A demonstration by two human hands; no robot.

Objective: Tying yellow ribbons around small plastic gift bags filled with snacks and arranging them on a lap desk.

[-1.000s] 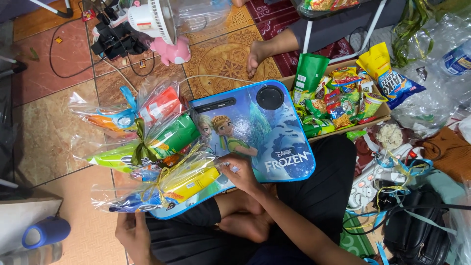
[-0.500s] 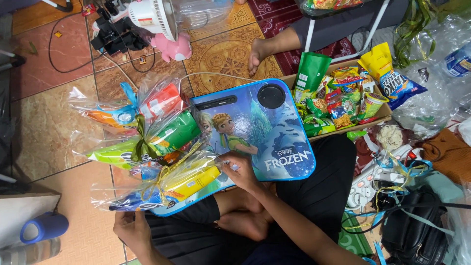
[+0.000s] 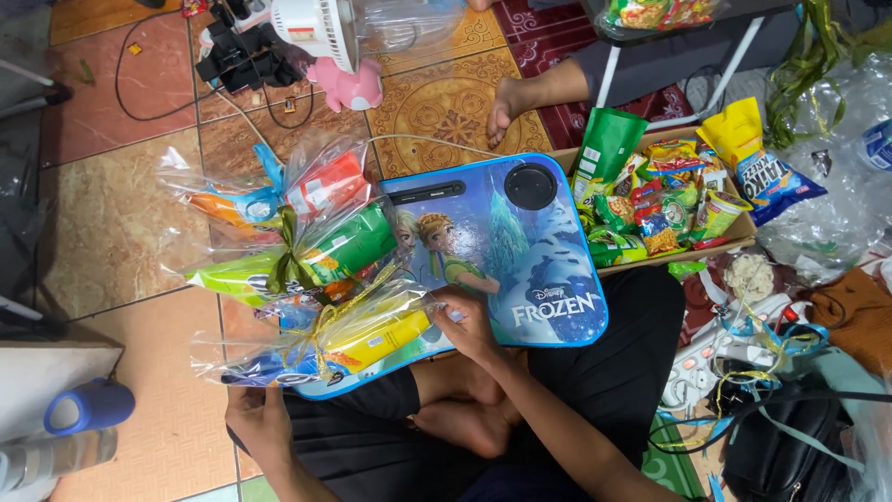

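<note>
A cellophane snack bundle [image 3: 321, 349] is held across the blue lap tray [image 3: 548, 270], pinched by the right hand [image 3: 469, 321] and gripped from below by the left hand [image 3: 260, 423]; a loose pinch could let it slide off the tray.

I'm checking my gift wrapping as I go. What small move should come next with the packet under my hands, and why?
Probably slide the nearest packet off the lap tray beside the two tied ones. Its gold ribbon already looks tied, the right hand rests on one end, and the left hand is below the other.
</note>
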